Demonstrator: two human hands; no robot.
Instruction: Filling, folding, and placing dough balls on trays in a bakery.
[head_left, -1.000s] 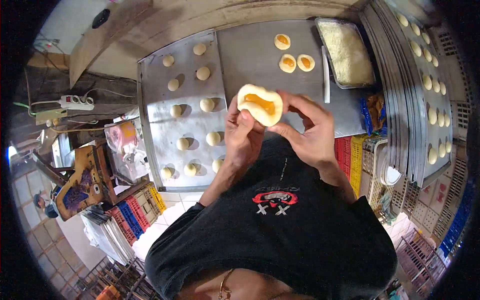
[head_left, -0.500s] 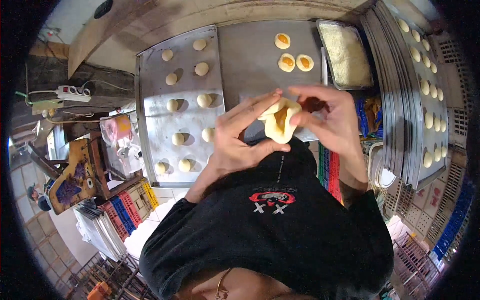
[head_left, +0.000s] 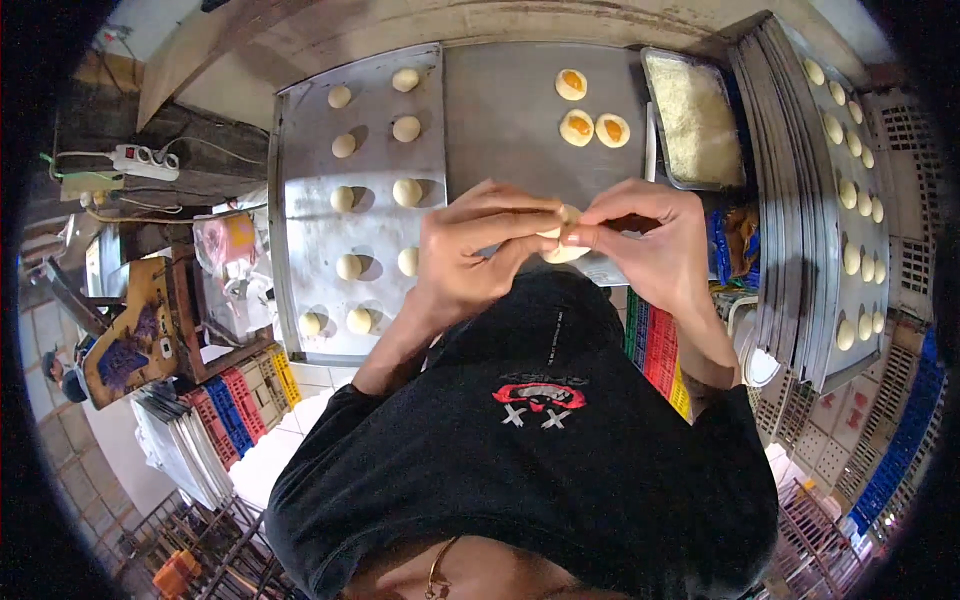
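Note:
Between my hands, above the near edge of the metal work surface (head_left: 510,130), is a piece of dough (head_left: 566,250), largely covered by fingers. My left hand (head_left: 485,240) is closed round its left side. The thumb and fingers of my right hand (head_left: 645,235) pinch its right side. Beyond my hands lie three flat dough rounds (head_left: 578,127) with orange filling in their middles. On the left, a metal tray (head_left: 300,230) bears several pale dough balls (head_left: 407,192) in two columns.
A rectangular pan of pale crumbs (head_left: 690,120) stands at the far right. Right of it are upright stacked trays (head_left: 790,180) and another tray (head_left: 885,215) with dough balls. A power strip (head_left: 146,162) hangs at left. Coloured crates (head_left: 245,410) stand below.
The dough was open with filling showing inside; now its edges are gathered and the filling is hidden. Both hands have closed in, fingertips meeting at the dough.

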